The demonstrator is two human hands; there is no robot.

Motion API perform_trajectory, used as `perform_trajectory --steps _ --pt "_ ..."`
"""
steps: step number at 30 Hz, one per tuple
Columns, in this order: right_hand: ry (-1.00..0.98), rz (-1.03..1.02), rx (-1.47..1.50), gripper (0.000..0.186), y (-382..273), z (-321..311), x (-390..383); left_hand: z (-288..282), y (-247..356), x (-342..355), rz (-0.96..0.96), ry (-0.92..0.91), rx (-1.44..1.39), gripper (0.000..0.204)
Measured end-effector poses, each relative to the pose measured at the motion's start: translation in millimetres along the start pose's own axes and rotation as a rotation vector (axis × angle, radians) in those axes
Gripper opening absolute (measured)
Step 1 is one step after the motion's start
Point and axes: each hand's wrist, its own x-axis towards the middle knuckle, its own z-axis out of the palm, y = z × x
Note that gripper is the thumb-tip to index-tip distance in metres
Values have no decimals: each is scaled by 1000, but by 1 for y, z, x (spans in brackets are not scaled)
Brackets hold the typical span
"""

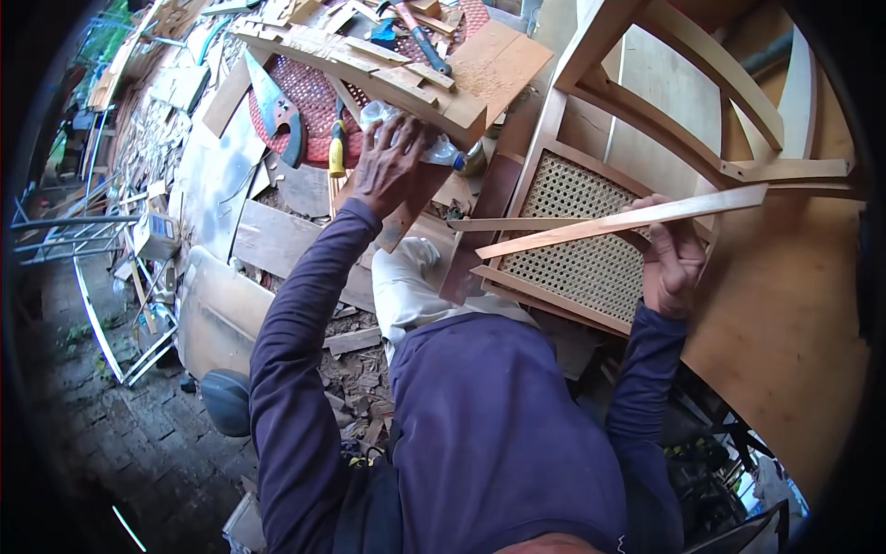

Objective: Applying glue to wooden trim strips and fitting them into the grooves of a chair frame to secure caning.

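My left hand has its fingers curled over a clear plastic bottle with a blue cap, just under the edge of a notched wooden board. My right hand grips thin wooden strips, which lie crosswise above a cane-webbed panel in a pale wood frame. A yellow-and-black handled tool and a wide saw blade rest on red perforated plastic beside my left hand.
A wooden chair frame stands at upper right, above a broad wooden panel. Scrap boards and debris surround the work. A hammer-like tool lies at the top. Metal tubes and a paved floor are at left.
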Motion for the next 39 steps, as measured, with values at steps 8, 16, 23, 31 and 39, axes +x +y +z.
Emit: perform_trajectory --steps 8,16,23,31,39 --pt "-15 71 93 31 96 21 29 -40 4 8 -30 133 -165 37" --pt "-53 167 194 27 108 84 44 -131 26 13 12 -17 -171 34" --pt "-110 133 181 29 56 92 42 -167 40 29 100 -78 -159 39" --pt "-82 75 205 30 38 80 37 -182 60 50 228 -72 -76 38" --pt "-53 48 197 30 36 70 29 -187 74 56 320 -89 14 42"
